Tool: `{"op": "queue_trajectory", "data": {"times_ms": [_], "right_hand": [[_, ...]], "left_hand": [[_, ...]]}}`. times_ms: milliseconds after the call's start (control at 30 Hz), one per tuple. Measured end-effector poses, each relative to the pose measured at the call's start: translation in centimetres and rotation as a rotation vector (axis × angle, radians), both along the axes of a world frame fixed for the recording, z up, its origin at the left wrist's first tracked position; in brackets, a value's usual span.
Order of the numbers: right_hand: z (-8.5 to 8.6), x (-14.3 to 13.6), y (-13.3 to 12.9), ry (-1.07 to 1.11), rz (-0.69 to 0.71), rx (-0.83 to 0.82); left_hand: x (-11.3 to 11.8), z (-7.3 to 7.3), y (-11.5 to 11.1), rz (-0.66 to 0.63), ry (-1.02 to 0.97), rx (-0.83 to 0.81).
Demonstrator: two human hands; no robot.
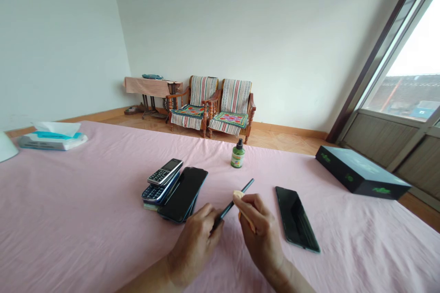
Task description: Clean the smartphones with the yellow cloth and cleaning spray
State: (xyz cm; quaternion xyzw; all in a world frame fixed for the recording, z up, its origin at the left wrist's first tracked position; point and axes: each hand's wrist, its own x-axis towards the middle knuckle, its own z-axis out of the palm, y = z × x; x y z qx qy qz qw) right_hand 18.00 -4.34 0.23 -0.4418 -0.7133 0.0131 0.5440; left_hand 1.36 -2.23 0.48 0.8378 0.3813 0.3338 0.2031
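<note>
My left hand [197, 242] is closed on the near end of a thin dark phone [228, 208], held edge-on and slanting up to the right. My right hand [261, 229] pinches a yellowish cloth [238, 194], which touches the phone's edge near its far end. Left of my hands lies a stack of phones, with a black smartphone [184, 194] and a silver keypad phone [165, 171] on top. Another black phone [297, 219] lies flat to the right of my right hand. Beyond my hands stands a green bottle [237, 156] with a black cap.
A pink cloth [85, 219] covers the surface. At the far left lies a tissue pack [53, 139] beside part of a white object [6, 146]. A black box [360, 171] sits at the right. Two chairs [230, 105] and a small covered table [147, 87] stand beyond.
</note>
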Motion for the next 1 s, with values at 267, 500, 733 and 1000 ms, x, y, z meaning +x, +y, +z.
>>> {"op": "queue_trajectory", "data": {"times_ms": [267,500,733,1000], "right_hand": [[1.6,-1.8,-1.9,-0.103,0.095,0.119],[2.4,-0.8,-2.2,-0.09,-0.016,0.191],[2.3,-0.7,-2.7,-0.178,-0.057,0.249],[2.8,0.0,-3.5,-0.552,-0.106,0.338]], "left_hand": [[-0.6,1.1,0.1,-0.023,-0.137,0.141],[-0.8,1.6,0.6,0.113,-0.297,0.363],[-0.5,2.3,0.7,0.032,-0.338,0.367],[-0.1,2.1,0.5,0.01,-0.428,0.291]]}}
